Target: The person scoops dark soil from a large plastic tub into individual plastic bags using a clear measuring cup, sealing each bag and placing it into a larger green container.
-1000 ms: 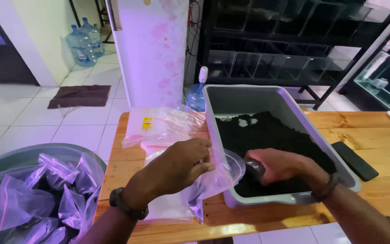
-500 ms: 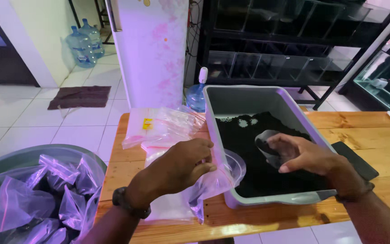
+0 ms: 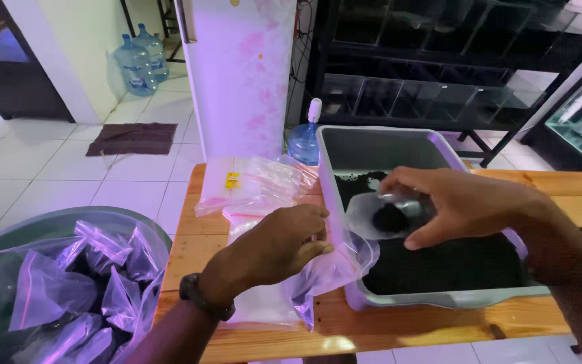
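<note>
My right hand (image 3: 466, 205) holds a small clear plastic cup (image 3: 389, 214) loaded with black soil, tilted over the grey tray (image 3: 345, 158). The tray stands on the wooden table (image 3: 190, 246) and is partly filled with the same black soil (image 3: 453, 263). My left hand (image 3: 274, 246) grips the mouth of an open clear zip bag (image 3: 328, 269) that hangs at the tray's left rim, just below the cup. A dark watch sits on my left wrist.
A stack of unused clear zip bags (image 3: 250, 185) lies on the table left of the tray. A round grey tub (image 3: 55, 283) at lower left holds several filled bags. Beyond stand a white fridge (image 3: 237, 74), water jugs (image 3: 136, 64) and dark shelving with glass tanks (image 3: 439, 94).
My right hand has lifted out of the soil at the tray's near end, now carrying the cup with soil toward the open bag. My left hand keeps the bag in place.
</note>
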